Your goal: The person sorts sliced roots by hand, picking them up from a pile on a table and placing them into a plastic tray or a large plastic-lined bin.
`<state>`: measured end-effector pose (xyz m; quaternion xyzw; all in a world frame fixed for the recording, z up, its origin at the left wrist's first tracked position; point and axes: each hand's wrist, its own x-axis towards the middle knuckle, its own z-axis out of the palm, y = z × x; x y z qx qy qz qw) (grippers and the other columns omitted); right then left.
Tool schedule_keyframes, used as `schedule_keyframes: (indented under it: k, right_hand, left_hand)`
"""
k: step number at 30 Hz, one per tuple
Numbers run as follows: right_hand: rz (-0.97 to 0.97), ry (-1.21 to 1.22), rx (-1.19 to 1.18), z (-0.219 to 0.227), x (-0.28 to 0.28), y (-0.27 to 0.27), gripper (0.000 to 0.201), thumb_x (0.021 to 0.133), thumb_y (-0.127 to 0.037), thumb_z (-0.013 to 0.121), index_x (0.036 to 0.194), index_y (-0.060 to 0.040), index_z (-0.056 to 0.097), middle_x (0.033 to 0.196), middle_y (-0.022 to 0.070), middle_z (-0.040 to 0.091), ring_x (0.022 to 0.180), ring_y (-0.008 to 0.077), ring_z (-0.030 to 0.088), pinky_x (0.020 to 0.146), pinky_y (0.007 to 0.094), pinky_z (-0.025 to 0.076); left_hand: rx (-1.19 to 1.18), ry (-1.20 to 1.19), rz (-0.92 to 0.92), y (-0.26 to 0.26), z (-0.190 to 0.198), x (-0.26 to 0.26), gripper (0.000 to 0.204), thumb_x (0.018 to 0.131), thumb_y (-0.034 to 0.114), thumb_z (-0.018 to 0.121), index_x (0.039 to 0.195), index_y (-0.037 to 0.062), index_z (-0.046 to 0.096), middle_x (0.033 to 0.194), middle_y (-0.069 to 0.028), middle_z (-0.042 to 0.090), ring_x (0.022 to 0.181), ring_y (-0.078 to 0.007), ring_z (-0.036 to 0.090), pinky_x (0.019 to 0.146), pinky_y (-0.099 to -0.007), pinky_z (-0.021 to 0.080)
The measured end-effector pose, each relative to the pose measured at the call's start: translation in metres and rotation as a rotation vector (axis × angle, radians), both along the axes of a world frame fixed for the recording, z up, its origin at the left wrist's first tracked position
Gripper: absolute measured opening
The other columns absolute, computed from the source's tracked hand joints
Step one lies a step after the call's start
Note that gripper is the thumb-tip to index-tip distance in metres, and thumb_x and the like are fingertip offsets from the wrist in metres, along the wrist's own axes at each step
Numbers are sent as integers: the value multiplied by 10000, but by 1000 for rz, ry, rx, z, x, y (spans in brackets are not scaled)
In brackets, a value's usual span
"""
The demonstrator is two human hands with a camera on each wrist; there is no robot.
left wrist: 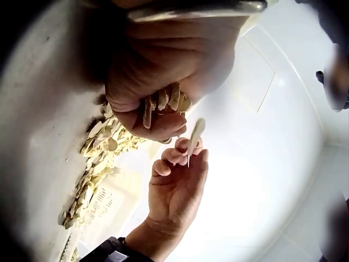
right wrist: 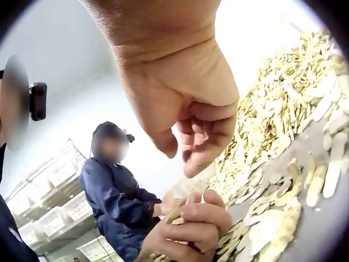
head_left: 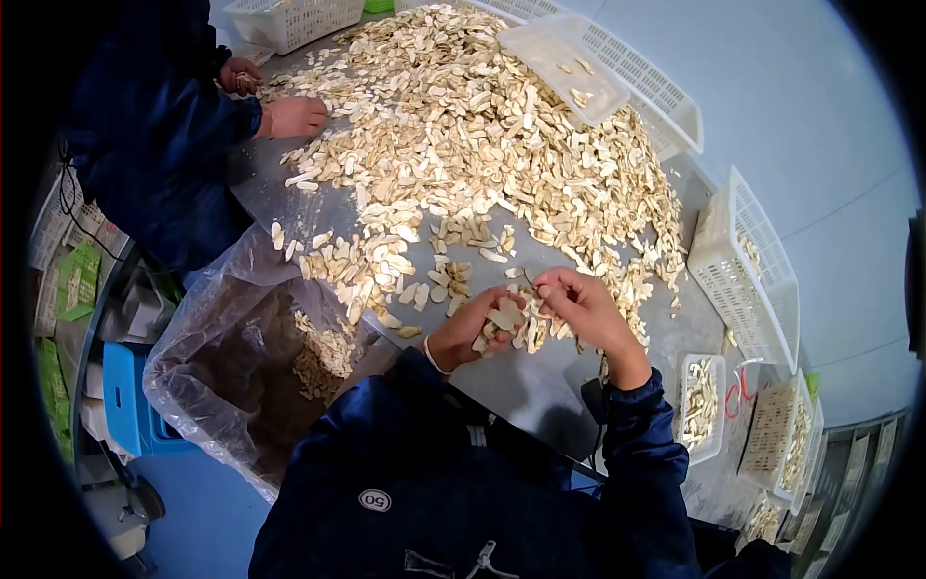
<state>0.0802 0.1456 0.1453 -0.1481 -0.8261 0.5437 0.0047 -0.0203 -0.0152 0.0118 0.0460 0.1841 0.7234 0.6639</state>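
Observation:
Pale dried slices (head_left: 453, 125) lie heaped over the grey table (head_left: 540, 381). My left hand (head_left: 473, 328), palm up over the table's near edge, grips several slices (head_left: 505, 317); in the left wrist view its fingers curl round the slices (left wrist: 162, 102). Just to the right is my right hand (head_left: 590, 311), thumb and forefinger close together. The left wrist view shows one slice (left wrist: 196, 136) at the fingertips of my right hand (left wrist: 179, 191). From the right wrist, my right hand (right wrist: 180, 103) hangs above my left hand (right wrist: 188, 232), and that slice is hidden.
A plastic-lined bin (head_left: 222, 357) with slices stands at the near left. Another person's hands (head_left: 294, 117) work at the heap's left side. White baskets (head_left: 748, 265) line the right edge, with a small tray (head_left: 701, 405) of slices nearby. A clear lid (head_left: 564, 68) rests on the heap.

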Motion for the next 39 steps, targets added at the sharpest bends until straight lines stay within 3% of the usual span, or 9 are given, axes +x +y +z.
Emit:
schedule_keyframes:
  k: [2,5,8,12,21,27,33,36,39]
  right_hand:
    - [8,49,343,-7,1,9,125,926,-118,667,997,-16,650,789,82,639,667,163,613,645,313,493]
    - [154,-10,488,-11,4,12,113,884,-75,678,980,-24,647,771,91,628,678,223,606,654,333,495]
    - [233,41,474,-11,10,-2,164,869,-90,716,1026,-65,677,870,78,637,719,159,605,663,296,506]
    - [375,178,652,2,9,-29,231,808,-73,761,1030,-73,695,960,116,645,881,313,653,738,384,539]
    - [389,347,688,-14,3,-30,192,796,-71,781,981,-73,728,981,112,660,885,323,658,752,384,547]
    - [420,428,675,-12,2,-35,195,794,-64,787,980,-73,729,989,113,659,863,305,662,711,377,552]
    - [136,118,304,-9,-2,-42,74,903,-81,727,964,-45,706,786,16,653,657,100,595,584,252,463]
    - [18,42,-282,-27,-5,-27,135,966,-141,681,997,-10,688,805,-2,685,651,58,570,616,221,461]
    - [-39,-68,-257,-28,-3,-17,163,987,-160,656,1019,-4,689,826,-26,698,661,19,537,590,197,418]
  left_hand:
    - [36,14,10,1,-5,0,423,1075,441,387,1090,88,618,813,-61,591,549,-89,476,440,-212,388]
    - [40,26,12,-1,-3,0,439,1077,447,372,1101,84,617,812,-58,590,557,-91,481,446,-219,389]
    - [29,15,24,-3,1,-1,380,1074,394,391,1116,74,593,829,-51,607,558,-100,506,453,-222,393]
    - [47,73,58,-6,-4,1,271,1074,249,400,1176,60,565,868,-14,587,612,-91,519,491,-204,400]
    - [214,-91,6,-6,-16,0,270,1057,145,407,1265,38,542,910,9,548,680,-67,512,537,-187,413]
    - [77,320,143,-15,3,6,268,1057,149,416,1258,28,547,927,-9,574,674,-83,519,525,-211,431]
    - [301,-154,-49,-1,-17,-3,290,1069,292,418,1109,57,583,849,-46,613,621,-110,524,468,-226,400]
    - [215,-193,-50,1,-20,-3,322,1070,339,409,1044,67,580,822,-54,621,586,-119,513,452,-228,385]
    - [170,-172,0,0,-13,-1,336,1069,305,403,1045,27,590,850,-79,628,548,-117,516,410,-222,410]
